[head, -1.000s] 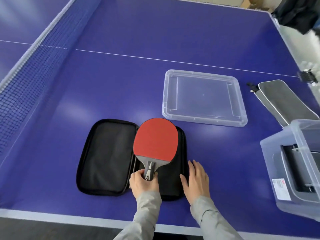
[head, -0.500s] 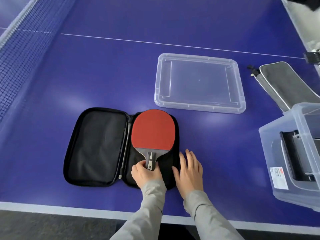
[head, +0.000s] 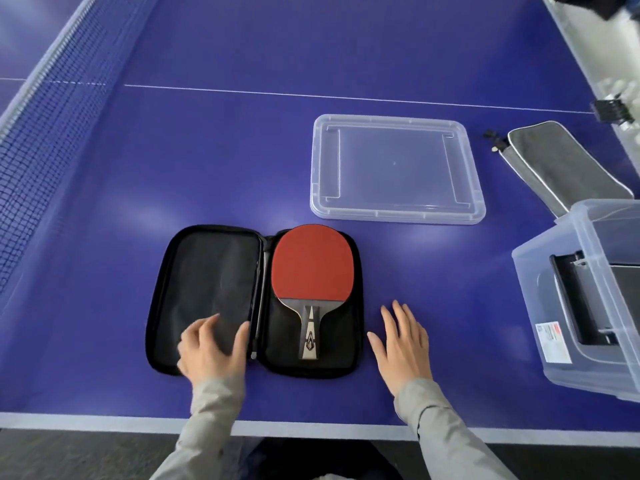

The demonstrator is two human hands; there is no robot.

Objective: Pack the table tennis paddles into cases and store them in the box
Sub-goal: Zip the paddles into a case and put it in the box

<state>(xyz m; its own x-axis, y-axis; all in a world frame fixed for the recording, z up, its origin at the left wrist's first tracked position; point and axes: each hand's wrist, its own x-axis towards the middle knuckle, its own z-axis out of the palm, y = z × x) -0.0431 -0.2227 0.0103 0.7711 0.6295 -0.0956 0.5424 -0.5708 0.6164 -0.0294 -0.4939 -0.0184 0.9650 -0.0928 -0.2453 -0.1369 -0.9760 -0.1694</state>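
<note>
The empty flap of the open paddle case (head: pixel 254 301), left of the paddle (head: pixel 309 278), is touched by the left hand (head: pixel 211 344), fingers (head: pixel 242 336) loosely spread, holding nothing.

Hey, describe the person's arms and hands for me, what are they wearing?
Both arms are covered by long light grey sleeves of a smooth woven fabric, the left sleeve and the right sleeve each ending at the wrist in a plain cuff. The left hand and right hand are bare: no gloves, and no rings, watch or bracelet show.
</note>
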